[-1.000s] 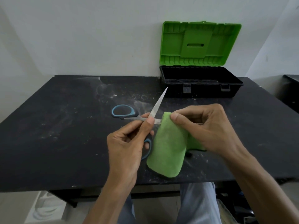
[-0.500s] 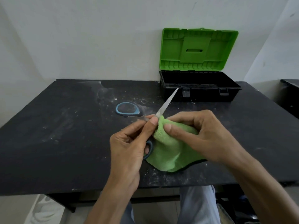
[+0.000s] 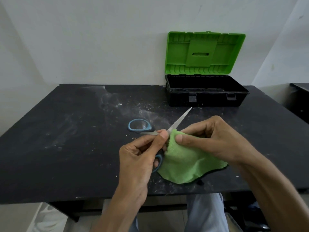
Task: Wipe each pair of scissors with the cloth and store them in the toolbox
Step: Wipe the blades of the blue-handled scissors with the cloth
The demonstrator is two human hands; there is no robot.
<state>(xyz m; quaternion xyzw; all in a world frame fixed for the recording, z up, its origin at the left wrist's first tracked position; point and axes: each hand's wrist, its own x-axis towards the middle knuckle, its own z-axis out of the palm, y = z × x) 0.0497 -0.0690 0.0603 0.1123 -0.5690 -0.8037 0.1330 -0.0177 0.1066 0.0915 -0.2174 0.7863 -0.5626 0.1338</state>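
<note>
1. The left hand (image 3: 138, 158) holds the scissors (image 3: 178, 120) above the tabletop (image 3: 66, 148). Thumb and fingers pinch them near the pivot.
2. The scissors are spread open. The bare blade runs from the left thumb toward 1 o'clock, with its tip just short of the toolbox (image 3: 205, 97).
3. One blue handle loop sits at 10 o'clock from the left thumb. The other loop lies under the left hand at 5 o'clock, with a fingertip showing in it.
4. The second blade is hidden; its position cannot be told.
5. The right hand (image 3: 214, 139) pinches the top edge of the green cloth (image 3: 184, 163) between thumb and curled fingers. The pinch is just beside the left thumb, at 3 o'clock from it, touching the base of the bare blade.
6. The cloth hangs from the right hand toward 6 o'clock. Its lower edge appears to rest on the tabletop near the front edge.
7. The toolbox stands at 1 o'clock from both hands, at the far edge of the tabletop by the wall. Its green lid (image 3: 204, 52) stands upright and open.
8. White dust and specks mark the tabletop around 11 o'clock from the hands.
</note>
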